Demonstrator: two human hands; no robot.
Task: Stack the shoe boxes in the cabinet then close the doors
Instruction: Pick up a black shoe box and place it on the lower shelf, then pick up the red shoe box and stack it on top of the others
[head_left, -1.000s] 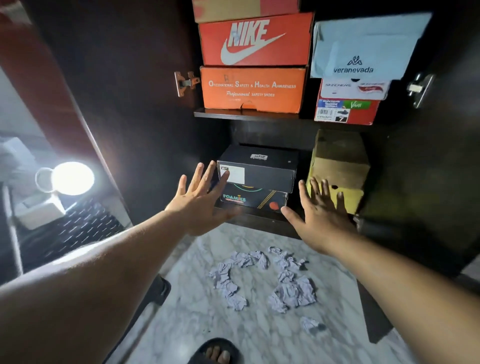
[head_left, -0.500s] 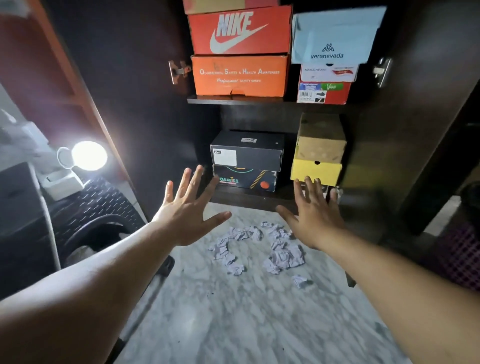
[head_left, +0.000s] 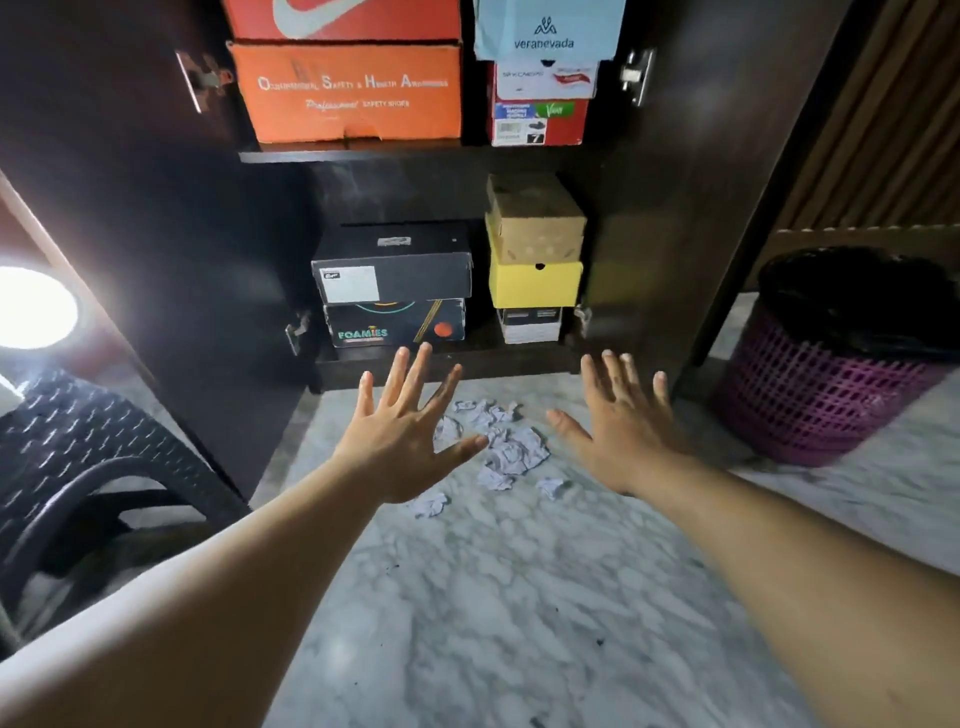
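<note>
The dark cabinet (head_left: 649, 218) stands with both doors open, the left door (head_left: 156, 234) and the right door (head_left: 769, 171) swung outward. On its upper shelf an orange safety-shoe box (head_left: 348, 93) sits under a red box (head_left: 343, 18), beside a red-and-white box (head_left: 540, 111) under a pale blue box (head_left: 548, 26). On the bottom shelf a black box (head_left: 392, 270) rests on a dark Foamies box (head_left: 395, 325), next to a brown box (head_left: 535, 218) on a yellow box (head_left: 535, 283) on a small white box (head_left: 530, 325).

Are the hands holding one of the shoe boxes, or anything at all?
No, nothing is held. The left hand and the right hand are both spread open with straight fingers, in the air in front of the open cabinet, touching no box.
</note>
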